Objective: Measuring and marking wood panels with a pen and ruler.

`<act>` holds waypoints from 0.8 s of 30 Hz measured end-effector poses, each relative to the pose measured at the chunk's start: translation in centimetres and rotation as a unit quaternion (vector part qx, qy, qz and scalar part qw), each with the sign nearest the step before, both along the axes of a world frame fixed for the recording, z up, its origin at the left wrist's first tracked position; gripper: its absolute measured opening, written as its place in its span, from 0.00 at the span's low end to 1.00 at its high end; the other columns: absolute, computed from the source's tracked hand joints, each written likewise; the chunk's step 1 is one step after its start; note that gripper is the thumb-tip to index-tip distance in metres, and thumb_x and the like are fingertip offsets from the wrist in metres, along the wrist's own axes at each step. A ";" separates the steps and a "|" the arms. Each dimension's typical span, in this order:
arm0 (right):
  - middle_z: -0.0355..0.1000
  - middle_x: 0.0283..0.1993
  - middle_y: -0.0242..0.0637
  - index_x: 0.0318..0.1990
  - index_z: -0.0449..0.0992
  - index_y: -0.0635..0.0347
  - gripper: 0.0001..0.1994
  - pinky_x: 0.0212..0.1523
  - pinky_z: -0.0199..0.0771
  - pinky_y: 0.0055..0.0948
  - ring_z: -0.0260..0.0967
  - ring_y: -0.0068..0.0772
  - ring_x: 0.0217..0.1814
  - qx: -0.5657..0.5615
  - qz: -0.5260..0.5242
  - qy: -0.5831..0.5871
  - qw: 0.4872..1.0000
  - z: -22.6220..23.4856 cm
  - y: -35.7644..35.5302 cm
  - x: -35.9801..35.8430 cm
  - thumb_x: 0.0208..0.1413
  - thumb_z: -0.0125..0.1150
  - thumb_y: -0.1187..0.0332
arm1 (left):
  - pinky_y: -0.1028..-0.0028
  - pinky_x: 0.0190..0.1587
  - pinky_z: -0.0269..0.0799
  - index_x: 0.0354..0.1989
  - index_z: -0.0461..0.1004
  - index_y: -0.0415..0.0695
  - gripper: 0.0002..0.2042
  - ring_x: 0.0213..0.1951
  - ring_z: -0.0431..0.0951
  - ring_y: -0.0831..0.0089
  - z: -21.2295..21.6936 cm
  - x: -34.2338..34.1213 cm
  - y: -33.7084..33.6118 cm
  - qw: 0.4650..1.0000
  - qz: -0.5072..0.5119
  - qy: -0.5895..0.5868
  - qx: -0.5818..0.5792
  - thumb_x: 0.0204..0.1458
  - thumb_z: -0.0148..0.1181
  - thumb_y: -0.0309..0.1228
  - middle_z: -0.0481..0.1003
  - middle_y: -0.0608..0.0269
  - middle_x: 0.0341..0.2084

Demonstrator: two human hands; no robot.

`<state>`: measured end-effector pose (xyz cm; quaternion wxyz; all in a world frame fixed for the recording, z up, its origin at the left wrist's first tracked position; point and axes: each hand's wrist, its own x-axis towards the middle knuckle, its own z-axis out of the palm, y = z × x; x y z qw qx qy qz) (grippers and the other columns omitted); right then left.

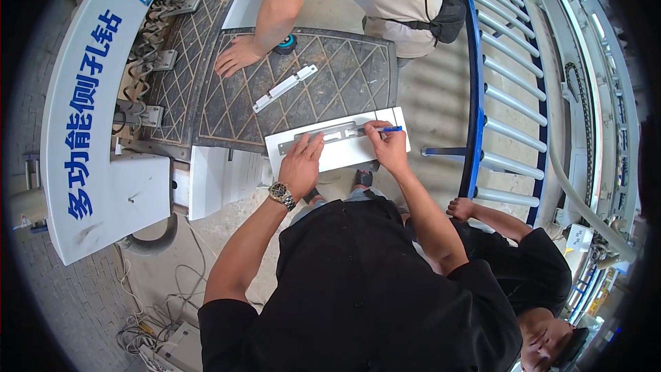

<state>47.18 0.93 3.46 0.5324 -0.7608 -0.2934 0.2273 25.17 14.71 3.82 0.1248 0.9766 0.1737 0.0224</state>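
A white board (342, 156) lies across the near edge of the table. On it is a flat grey metal plate (336, 131) with long cut-out slots. My left hand (301, 165), with a watch on its wrist, rests flat on the plate, fingers stretched out. In my right hand (387, 148) is a blue pen (392, 129), pinched near the plate's right end. Its tip is hard to make out. Farther up the table lies a slim bar-shaped metal piece (286, 88), apart from both hands.
The table (344, 83) has a dark, diamond-patterned top. A co-worker's hand (237, 55) leans on it beside a round black and teal object (285, 44). A roller conveyor (513, 96) runs on the right, with another person (509, 248) near it. A white machine (103, 158) stands at left; cables (148, 324) lie below.
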 end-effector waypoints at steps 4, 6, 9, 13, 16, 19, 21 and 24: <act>0.82 0.38 0.43 0.40 0.86 0.62 0.10 0.37 0.76 0.35 0.79 0.38 0.34 -0.008 0.013 -0.060 0.998 -0.5 -0.2 0.1 0.56 0.73 0.65 | 0.59 0.68 0.67 0.64 0.72 0.39 0.24 0.69 0.65 0.54 -0.2 -0.1 -0.2 1.000 0.007 -0.005 -0.006 0.56 0.56 0.26 0.65 0.63 0.71; 0.82 0.37 0.43 0.39 0.86 0.62 0.09 0.38 0.77 0.36 0.79 0.40 0.35 -0.021 0.020 -0.090 0.996 -0.6 -0.1 0.1 0.54 0.73 0.67 | 0.59 0.68 0.67 0.64 0.72 0.38 0.24 0.69 0.65 0.54 -0.2 -0.1 -0.2 1.000 0.008 -0.004 -0.003 0.56 0.56 0.26 0.65 0.62 0.71; 0.81 0.37 0.43 0.38 0.85 0.61 0.08 0.41 0.78 0.40 0.78 0.46 0.39 -0.003 0.046 -0.179 0.983 -0.4 0.2 0.2 0.52 0.73 0.70 | 0.58 0.68 0.67 0.64 0.71 0.38 0.25 0.69 0.65 0.53 -0.3 -0.1 -0.2 1.000 0.006 -0.007 -0.006 0.55 0.57 0.26 0.65 0.62 0.71; 0.81 0.37 0.43 0.36 0.83 0.61 0.06 0.43 0.77 0.43 0.76 0.49 0.42 0.007 0.081 -0.255 0.964 0.2 0.6 0.2 0.50 0.71 0.72 | 0.58 0.69 0.66 0.65 0.70 0.38 0.26 0.70 0.64 0.53 -0.2 -0.1 -0.1 1.000 0.004 -0.004 -0.015 0.54 0.58 0.27 0.64 0.61 0.71; 0.80 0.36 0.42 0.36 0.82 0.61 0.06 0.42 0.77 0.44 0.76 0.50 0.41 -0.006 0.112 -0.297 0.948 0.7 0.7 0.2 0.50 0.70 0.73 | 0.58 0.70 0.64 0.65 0.70 0.38 0.27 0.70 0.63 0.53 -0.1 -0.1 -0.2 1.000 0.003 -0.001 -0.016 0.54 0.59 0.27 0.64 0.61 0.71; 0.80 0.35 0.43 0.35 0.82 0.62 0.05 0.42 0.77 0.45 0.75 0.51 0.41 -0.038 0.138 -0.309 0.940 1.2 1.0 0.1 0.50 0.68 0.74 | 0.58 0.70 0.64 0.65 0.70 0.38 0.27 0.71 0.62 0.53 -0.1 -0.1 -0.3 1.000 0.006 0.000 -0.018 0.54 0.59 0.28 0.64 0.61 0.71; 0.80 0.35 0.44 0.35 0.82 0.62 0.05 0.42 0.78 0.46 0.75 0.51 0.41 -0.059 0.149 -0.307 0.938 1.5 1.3 0.2 0.51 0.67 0.74 | 0.58 0.70 0.63 0.65 0.70 0.38 0.27 0.71 0.62 0.53 0.0 0.0 -0.3 1.000 0.009 0.001 -0.019 0.55 0.60 0.28 0.63 0.61 0.71; 0.80 0.35 0.45 0.35 0.83 0.61 0.05 0.44 0.78 0.46 0.76 0.52 0.42 -0.068 0.157 -0.307 0.936 2.0 1.6 0.4 0.51 0.67 0.73 | 0.57 0.70 0.63 0.65 0.69 0.38 0.27 0.71 0.62 0.54 0.0 -0.2 -0.3 0.999 0.013 0.001 -0.033 0.56 0.60 0.29 0.64 0.61 0.71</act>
